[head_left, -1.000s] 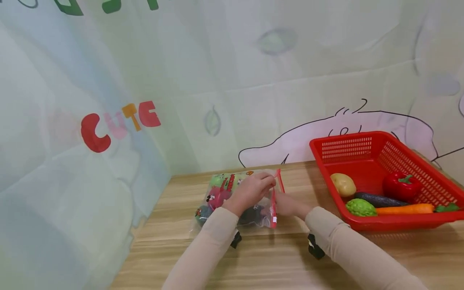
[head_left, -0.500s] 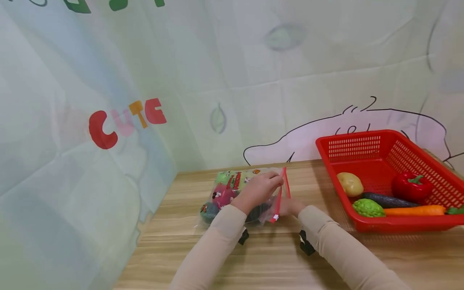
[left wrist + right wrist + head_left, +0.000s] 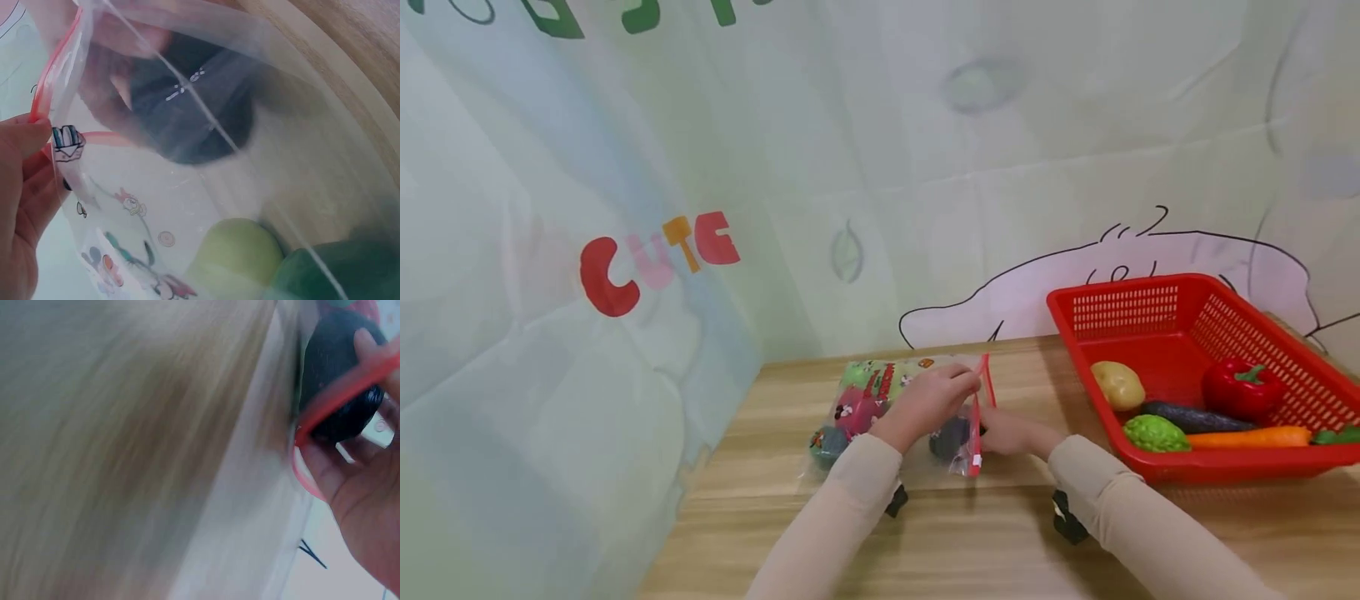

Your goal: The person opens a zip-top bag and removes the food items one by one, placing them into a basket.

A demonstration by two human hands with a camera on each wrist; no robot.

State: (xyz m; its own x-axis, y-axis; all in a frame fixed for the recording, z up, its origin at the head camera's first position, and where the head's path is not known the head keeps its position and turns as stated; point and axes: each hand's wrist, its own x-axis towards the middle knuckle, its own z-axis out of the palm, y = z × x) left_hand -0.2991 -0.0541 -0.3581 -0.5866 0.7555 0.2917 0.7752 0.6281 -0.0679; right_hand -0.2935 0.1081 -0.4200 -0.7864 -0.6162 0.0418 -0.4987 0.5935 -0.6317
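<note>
A clear zip bag with cartoon prints and a red zip edge lies on the table, its mouth facing right. My left hand pinches the red edge at the mouth, thumb against fingers in the left wrist view. My right hand is at the mouth, its fingers inside, curled round a dark oval avocado. The red edge crosses in front of that avocado in the right wrist view. Deeper in the bag sit a pink item, a light green round item and a dark green one.
To the right stands a red basket holding a potato, a red bell pepper, a carrot, a dark long vegetable and a bumpy green one. A printed cloth hangs behind the wooden table.
My right hand has moved right from deeper in the bag's mouth, and the dark avocado has shifted right with it. My left hand stays on the red edge.
</note>
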